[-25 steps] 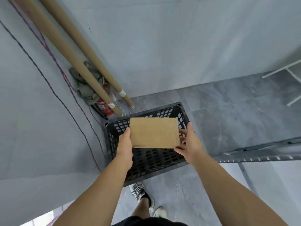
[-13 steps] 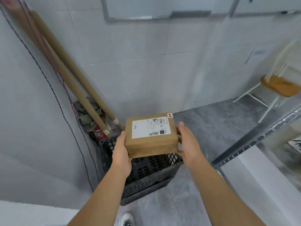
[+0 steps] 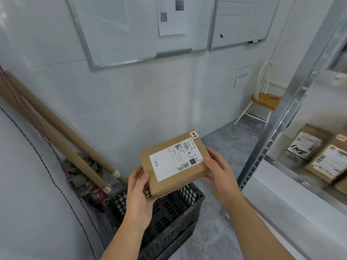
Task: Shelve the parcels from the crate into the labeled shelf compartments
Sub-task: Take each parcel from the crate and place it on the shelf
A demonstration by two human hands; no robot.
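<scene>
- Head view: a brown parcel (image 3: 174, 164) was held in the air above the crate (image 3: 169, 222), touching neither the crate nor the shelf (image 3: 281, 117).
- The left hand (image 3: 139, 192) gripped the parcel's near left corner, thumb on top and fingers curled beneath.
- The right hand (image 3: 220, 171) clasped the parcel's right edge, thumb lying on the top face.
- The parcel sat between the two hands, tilted, with its white label (image 3: 176, 161) facing up and a small pink sticker (image 3: 194, 134) at its far corner.
- The black lattice crate stood on the grey floor, just below the hands; what lay inside it could not be made out.
- The metal shelf stood to the right, with shelved parcels (image 3: 319, 152) lying on one level, blurred.
- Cardboard tubes (image 3: 56, 128) leaned in the left corner, beside the crate.
- Two whiteboards (image 3: 131, 29) hung on the far wall, and a chair (image 3: 266, 99) stood beyond the shelf post.
</scene>
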